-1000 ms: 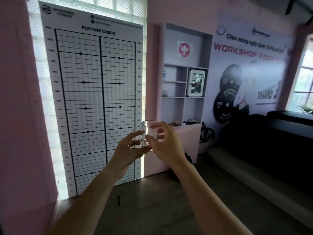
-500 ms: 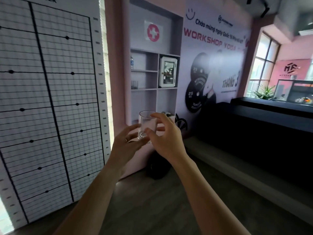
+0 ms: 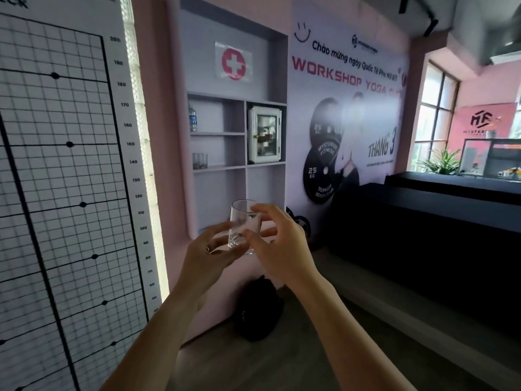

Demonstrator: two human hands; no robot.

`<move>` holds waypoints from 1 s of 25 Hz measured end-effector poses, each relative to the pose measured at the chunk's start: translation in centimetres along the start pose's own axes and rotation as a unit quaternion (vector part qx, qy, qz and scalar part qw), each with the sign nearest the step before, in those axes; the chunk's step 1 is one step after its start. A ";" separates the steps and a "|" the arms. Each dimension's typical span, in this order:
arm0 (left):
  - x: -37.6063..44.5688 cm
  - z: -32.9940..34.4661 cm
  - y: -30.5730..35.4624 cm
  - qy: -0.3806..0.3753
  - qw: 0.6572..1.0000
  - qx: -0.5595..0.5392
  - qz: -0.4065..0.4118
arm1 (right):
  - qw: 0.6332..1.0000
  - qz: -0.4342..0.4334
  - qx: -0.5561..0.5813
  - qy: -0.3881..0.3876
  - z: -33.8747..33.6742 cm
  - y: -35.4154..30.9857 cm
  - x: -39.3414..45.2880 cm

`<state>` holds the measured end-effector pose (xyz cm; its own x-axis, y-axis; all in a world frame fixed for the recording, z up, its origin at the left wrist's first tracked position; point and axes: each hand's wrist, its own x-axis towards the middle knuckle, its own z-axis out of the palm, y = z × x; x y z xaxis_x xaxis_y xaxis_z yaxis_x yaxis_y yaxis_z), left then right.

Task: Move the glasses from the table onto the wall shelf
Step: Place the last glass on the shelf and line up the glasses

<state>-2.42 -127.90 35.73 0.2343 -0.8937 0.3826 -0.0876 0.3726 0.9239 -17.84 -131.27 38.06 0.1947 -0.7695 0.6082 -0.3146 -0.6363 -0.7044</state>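
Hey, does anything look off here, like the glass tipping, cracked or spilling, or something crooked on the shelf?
Nothing stands out. The glass is upright, looks empty and whole, held by the left hand and right hand. On the wall shelf another glass stands upright; the bottle and white cabinet look straight.

wall shelf nearer, glass carried closer

Wall shelf — glass on middle-left ledge, bottle above, white cabinet right compartment.
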 end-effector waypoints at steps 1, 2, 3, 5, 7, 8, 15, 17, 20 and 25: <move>2.1 1.2 -0.5 0.004 1.000 -0.002 0.000 | 1.000 -0.009 -0.008 -0.003 -0.7 1.4 2.1; 4.2 2.3 -1.0 0.008 1.000 -0.007 -0.001 | 1.000 -0.018 -0.018 -0.006 -1.3 2.7 4.1; 6.3 3.4 -1.6 0.016 1.000 -0.012 -0.003 | 0.999 -0.026 -0.027 -0.009 -1.9 4.1 6.2; 10.3 5.3 -2.9 0.033 0.999 -0.021 -0.009 | 0.999 -0.035 -0.037 -0.019 -2.7 6.7 10.0; 13.7 6.6 -4.4 0.037 0.999 -0.031 -0.015 | 0.998 -0.039 -0.043 -0.032 -2.9 9.1 13.3; 15.0 7.1 -5.2 0.037 0.999 -0.033 -0.019 | 0.998 -0.038 -0.046 -0.037 -2.9 10.2 14.6; 26.5 8.7 -11.1 0.042 0.999 -0.025 -0.020 | 0.997 -0.037 -0.042 -0.054 -0.1 18.7 24.5; 30.0 8.4 -12.6 0.041 0.999 -0.029 -0.018 | 0.997 -0.039 -0.038 -0.051 1.4 20.7 27.6; 36.9 6.8 -14.9 0.045 0.998 -0.037 -0.009 | 0.997 -0.041 -0.037 -0.054 4.7 23.2 33.5; 47.7 4.3 -17.2 0.053 0.998 -0.026 -0.015 | 0.997 -0.050 -0.032 -0.053 9.4 26.5 43.0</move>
<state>6.08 -178.06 38.12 0.3371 -0.8742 0.3495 -0.0292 0.3614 0.9320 -9.06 -181.75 42.15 0.3232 -0.7066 0.6295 -0.3467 -0.7074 -0.6159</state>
